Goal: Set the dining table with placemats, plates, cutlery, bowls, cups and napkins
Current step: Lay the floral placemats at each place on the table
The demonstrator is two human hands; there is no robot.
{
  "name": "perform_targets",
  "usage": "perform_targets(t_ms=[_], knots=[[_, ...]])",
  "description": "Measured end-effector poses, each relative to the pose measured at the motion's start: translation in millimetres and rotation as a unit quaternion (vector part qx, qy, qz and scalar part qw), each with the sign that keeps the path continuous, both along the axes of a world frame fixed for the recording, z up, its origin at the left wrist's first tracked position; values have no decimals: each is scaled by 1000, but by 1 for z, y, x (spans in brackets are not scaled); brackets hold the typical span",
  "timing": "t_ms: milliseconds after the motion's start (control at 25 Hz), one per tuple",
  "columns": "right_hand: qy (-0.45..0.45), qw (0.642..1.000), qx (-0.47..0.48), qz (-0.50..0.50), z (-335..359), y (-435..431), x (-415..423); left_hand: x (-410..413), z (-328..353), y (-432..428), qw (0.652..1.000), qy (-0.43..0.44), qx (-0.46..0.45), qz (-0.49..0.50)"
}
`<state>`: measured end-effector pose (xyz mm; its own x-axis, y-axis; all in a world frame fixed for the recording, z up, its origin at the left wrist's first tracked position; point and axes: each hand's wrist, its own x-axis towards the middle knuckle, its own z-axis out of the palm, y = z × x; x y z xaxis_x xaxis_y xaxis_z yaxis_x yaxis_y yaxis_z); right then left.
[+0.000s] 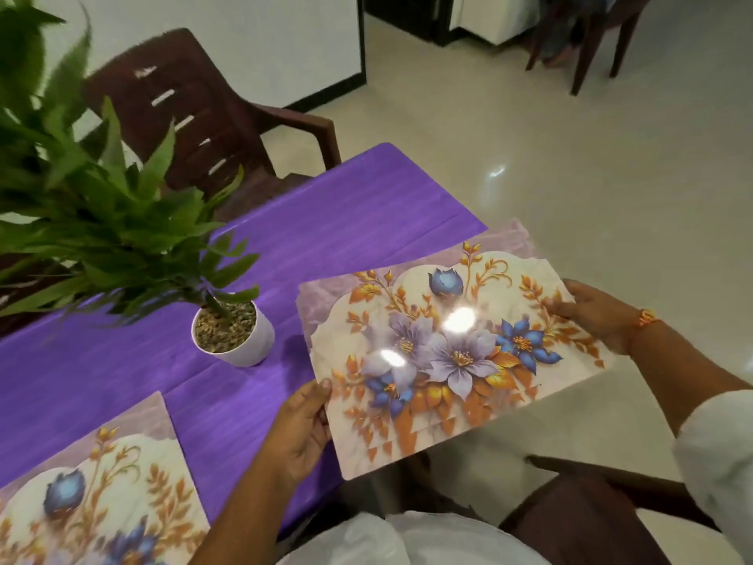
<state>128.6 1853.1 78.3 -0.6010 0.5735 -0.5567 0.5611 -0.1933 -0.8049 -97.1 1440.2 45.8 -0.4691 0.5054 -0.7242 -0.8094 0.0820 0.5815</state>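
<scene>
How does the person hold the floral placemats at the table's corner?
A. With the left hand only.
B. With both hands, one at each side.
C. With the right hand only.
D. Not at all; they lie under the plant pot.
B: the left hand grips one side edge of the placemats, and the right hand pinches the opposite edge.

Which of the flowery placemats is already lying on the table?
The placemat at the lower left, flat on the purple tablecloth. The other placemat is held up by the left hand and right hand.
</scene>
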Motion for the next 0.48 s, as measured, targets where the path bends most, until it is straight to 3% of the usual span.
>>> perform_targets(t_ms=[200, 280, 480], knots=[[15, 998, 7, 66, -17, 18, -31, -12, -3, 17, 995, -12, 23, 99], [24, 997, 18, 66, -12, 16, -42, -18, -2, 22, 993, -37, 65, 94], [25, 997, 16, 69, -10, 36, -75, -27, -13, 29, 962, -189, 157, 116]])
